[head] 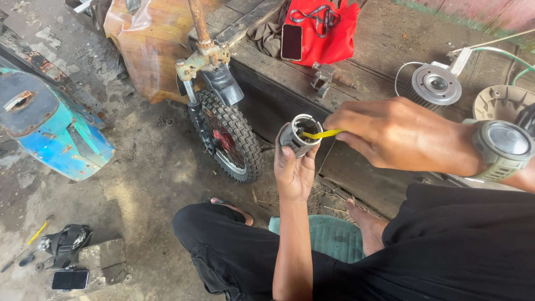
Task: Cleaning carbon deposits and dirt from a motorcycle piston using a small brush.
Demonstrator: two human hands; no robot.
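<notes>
Fingers of the left hand wrap closed around a short metal cylinder, a hollow, piston-like part held open end up in mid-air, out beyond the front edge of the wooden bench and above the person's knees. The right hand, a chunky watch on its wrist, pinches shut on a thin yellow tool whose tip reaches over the cylinder's rim into the bore. Just past the hands stands a small knobby wheel on a rusty fork; on the bench lie a phone on a red bag and a round metal disc. Nothing supports the cylinder from below, so a hard push with the tool could twist it out of the fingers and drop it onto the dirty concrete floor; the tip could also slip off the rim and jab the left thumb.
</notes>
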